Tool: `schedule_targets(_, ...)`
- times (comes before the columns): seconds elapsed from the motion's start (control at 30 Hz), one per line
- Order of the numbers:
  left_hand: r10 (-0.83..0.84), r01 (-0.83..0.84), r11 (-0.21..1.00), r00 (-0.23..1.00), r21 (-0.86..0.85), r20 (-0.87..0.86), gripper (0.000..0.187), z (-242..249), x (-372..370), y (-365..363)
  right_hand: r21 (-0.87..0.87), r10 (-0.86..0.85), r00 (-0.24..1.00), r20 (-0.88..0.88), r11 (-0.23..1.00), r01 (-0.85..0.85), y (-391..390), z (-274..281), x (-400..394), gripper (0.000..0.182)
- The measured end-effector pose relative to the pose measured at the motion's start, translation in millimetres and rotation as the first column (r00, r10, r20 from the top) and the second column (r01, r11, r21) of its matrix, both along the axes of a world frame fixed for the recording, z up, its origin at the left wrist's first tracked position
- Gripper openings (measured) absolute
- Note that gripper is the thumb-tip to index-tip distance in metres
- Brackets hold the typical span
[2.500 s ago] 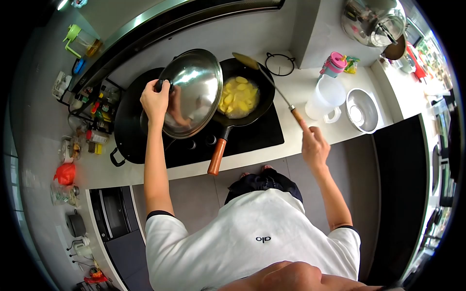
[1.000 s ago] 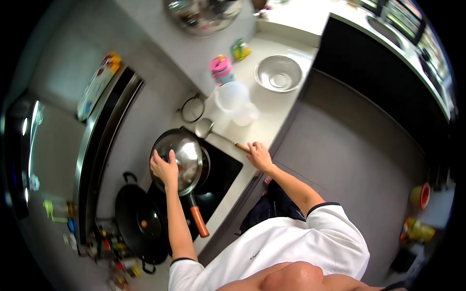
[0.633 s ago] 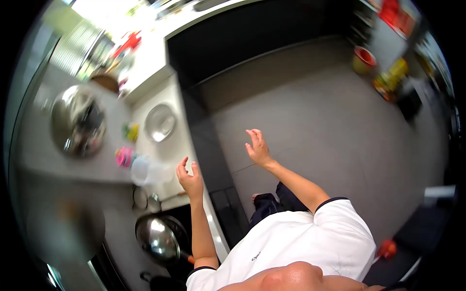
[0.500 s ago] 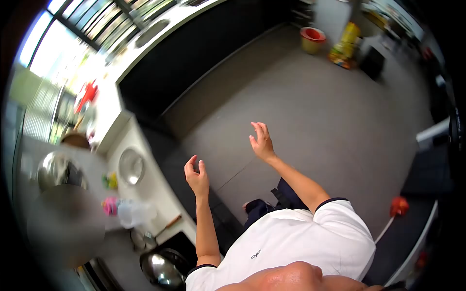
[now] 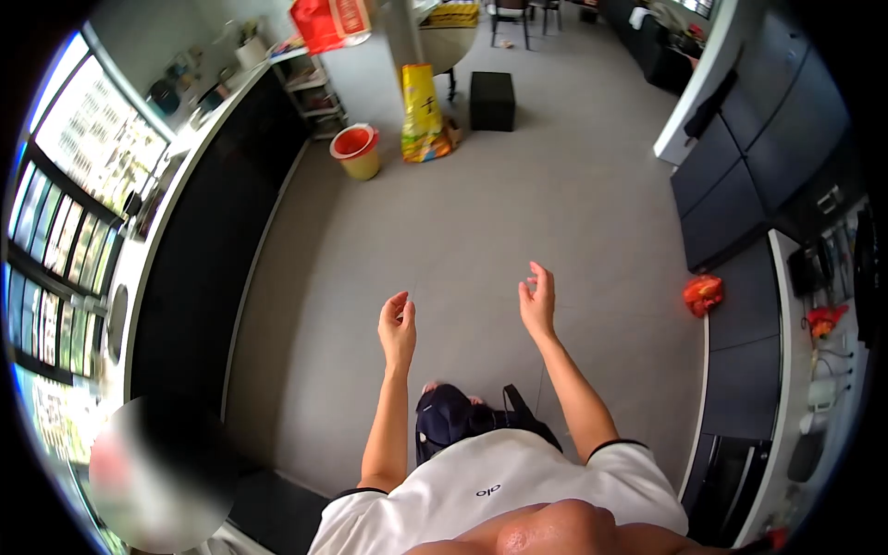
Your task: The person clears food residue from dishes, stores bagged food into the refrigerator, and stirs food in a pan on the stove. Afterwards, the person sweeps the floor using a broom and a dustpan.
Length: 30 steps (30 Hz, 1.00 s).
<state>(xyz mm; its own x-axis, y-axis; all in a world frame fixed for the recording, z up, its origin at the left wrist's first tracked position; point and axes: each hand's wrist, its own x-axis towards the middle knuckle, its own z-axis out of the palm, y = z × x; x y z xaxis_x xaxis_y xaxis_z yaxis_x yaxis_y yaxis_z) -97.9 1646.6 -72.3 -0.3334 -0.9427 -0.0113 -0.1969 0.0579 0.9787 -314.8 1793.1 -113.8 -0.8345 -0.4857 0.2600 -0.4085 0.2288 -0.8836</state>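
Note:
My left hand (image 5: 397, 333) is held out over the grey floor (image 5: 444, 231), with its fingers slightly curled and the thumb a little apart. It holds and touches nothing. To its right, my right hand (image 5: 537, 302) reaches a bit farther forward, also open, its fingers loosely bent and nothing in it. Both hands are in the air, well apart from the counters on either side. Below them show my dark trousers (image 5: 444, 421) and the tips of my feet.
A black-fronted counter (image 5: 199, 250) runs along the left under the windows. Ahead stand a red-and-yellow bucket (image 5: 359, 157), a yellow bag (image 5: 423, 116) and a black box (image 5: 492, 101). Dark cabinets (image 5: 740, 203) line the right, where an orange-red plastic bag (image 5: 703, 295) hangs. A blurred round patch covers the lower left.
My view has swung to the right, from the counter with the pan and bowls towards the open floor ahead. Both hands stay raised and open; the right one now points more straight ahead.

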Motion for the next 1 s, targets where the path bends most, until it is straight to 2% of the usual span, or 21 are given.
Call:
schedule_targets(0.1, -0.131, 0.131, 0.991, 0.991, -0.008, 0.014, 0.026, -14.3, -106.0, -41.4, -0.019, -0.176, 0.984, 0.024, 0.984, 0.176, 2.8, -2.7, -95.4, 0.043)
schedule_targets(0.3, -0.261, 0.262, 0.965, 0.964, 0.002, 0.044, 0.026, -19.1, -329.9, -138.6, -0.022, -0.409, 0.911, 0.046, 0.912, 0.411, -34.1, -14.4, -299.8, 0.041)
schedule_targets(0.33, -0.295, 0.297, 0.951, 0.955, -0.082, 0.035, 0.026, -23.8, -368.6, -156.9, -0.029, -0.442, 0.896, 0.045, 0.896, 0.444, -45.3, -14.4, -336.6, 0.041)
schedule_targets(0.37, -0.303, 0.308, 0.949, 0.951, -0.075, 0.061, 0.026, -25.9, -406.8, -175.7, -0.037, -0.477, 0.876, 0.070, 0.876, 0.480, -53.7, -12.7, -368.0, 0.041)
schedule_targets(0.5, -0.382, 0.384, 0.923, 0.923, -0.043, 0.038, 0.025, 9.3, -560.9, -224.4, 0.008, -0.548, 0.824, 0.142, 0.833, 0.553, -84.0, 23.5, -487.2, 0.040)
schedule_targets(0.6, -0.442, 0.446, 0.892, 0.895, -0.075, 0.064, 0.025, 17.0, -669.5, -250.1, -0.082, -0.602, 0.784, 0.151, 0.783, 0.616, -80.8, 7.6, -584.1, 0.039)
schedule_targets(0.63, -0.482, 0.487, 0.872, 0.872, -0.053, 0.081, 0.026, 11.8, -711.1, -262.1, -0.042, -0.643, 0.757, 0.113, 0.758, 0.650, -81.6, 6.4, -618.9, 0.037)
schedule_targets(0.73, -0.524, 0.532, 0.845, 0.844, -0.057, 0.109, 0.027, 2.9, -821.5, -284.9, -0.002, -0.735, 0.657, 0.169, 0.666, 0.746, -90.1, 2.3, -710.2, 0.037)
schedule_targets(0.77, -0.529, 0.531, 0.847, 0.845, -0.010, 0.078, 0.027, 1.1, -859.1, -290.4, -0.032, -0.740, 0.646, 0.189, 0.652, 0.757, -93.2, -3.5, -746.5, 0.036)
schedule_targets(0.87, -0.525, 0.527, 0.850, 0.849, -0.022, 0.054, 0.027, -15.0, -974.9, -316.7, -0.073, -0.735, 0.668, 0.120, 0.664, 0.744, -106.3, -36.1, -867.4, 0.038)
schedule_targets(0.97, -0.518, 0.518, 0.855, 0.855, -0.014, -0.001, 0.027, -8.5, -1083.8, -344.4, 0.000, -0.726, 0.670, 0.153, 0.678, 0.735, -138.1, -29.3, -985.4, 0.038)
schedule_targets(1.0, -0.523, 0.523, 0.853, 0.852, -0.006, -0.019, 0.027, -3.8, -1113.8, -354.2, -0.036, -0.714, 0.685, 0.145, 0.688, 0.724, -154.4, -21.7, -1018.1, 0.038)
